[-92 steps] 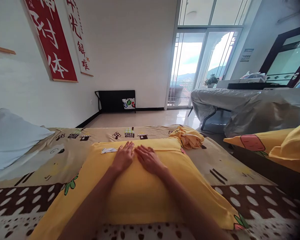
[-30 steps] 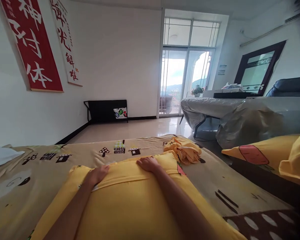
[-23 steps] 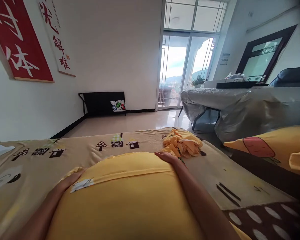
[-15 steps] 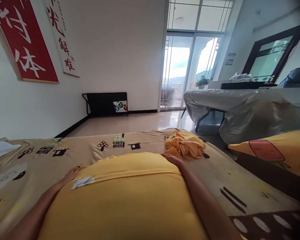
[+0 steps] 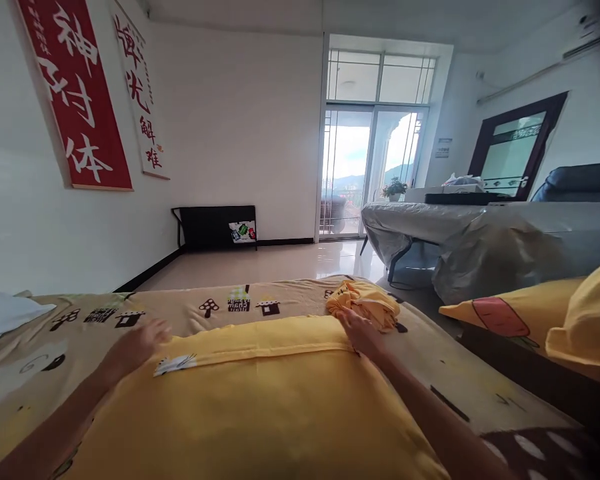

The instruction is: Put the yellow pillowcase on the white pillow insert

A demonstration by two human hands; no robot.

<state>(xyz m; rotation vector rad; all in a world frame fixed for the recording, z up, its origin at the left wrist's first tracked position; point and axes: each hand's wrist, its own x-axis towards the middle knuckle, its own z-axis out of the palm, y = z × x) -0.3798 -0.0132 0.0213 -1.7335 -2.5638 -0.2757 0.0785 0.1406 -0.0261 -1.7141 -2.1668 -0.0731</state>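
Yellow pillow (image 5: 260, 407) lies in front of you on the printed blanket (image 5: 285, 290), seam strip up; your left hand (image 5: 139, 343) is at its far left corner, fingers blurred, can't tell if clamped; your right hand (image 5: 363, 335) is at the far right corner, fingers bent, can't tell if pinching; crumpled yellow cloth (image 5: 373, 300) just beside that hand.

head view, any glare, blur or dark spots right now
In the head view, daylight through the glass door looks washed out and glares on the floor; the left hand looks blurred; the near part of the pillow is shadowed; the top right corner darkens.
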